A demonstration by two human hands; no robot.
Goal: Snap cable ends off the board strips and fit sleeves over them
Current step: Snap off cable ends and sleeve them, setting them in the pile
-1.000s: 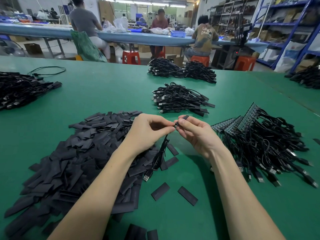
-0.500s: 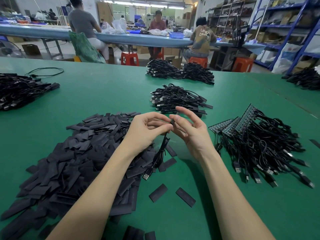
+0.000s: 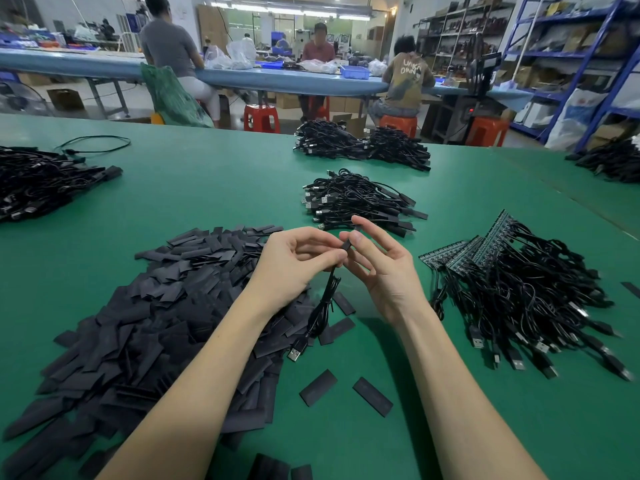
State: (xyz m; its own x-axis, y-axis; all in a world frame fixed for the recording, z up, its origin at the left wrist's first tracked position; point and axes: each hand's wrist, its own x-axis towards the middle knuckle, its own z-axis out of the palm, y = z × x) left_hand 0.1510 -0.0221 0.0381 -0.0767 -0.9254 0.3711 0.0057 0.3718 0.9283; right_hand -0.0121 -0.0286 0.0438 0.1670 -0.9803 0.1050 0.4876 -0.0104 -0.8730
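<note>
assembly workshop: green worktable (image 3: pixel 207 188), cable piles (image 3: pixel 360 202), seated workers (image 3: pixel 408 81), shelving (image 3: pixel 568 53)

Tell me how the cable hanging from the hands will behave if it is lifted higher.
The cable likely stays floppy: it droops in loose loops below the left hand. It seems light, held by fingertips alone. Its USB plug would probably dangle and swing, maybe dragging sleeves off the pile.
</note>
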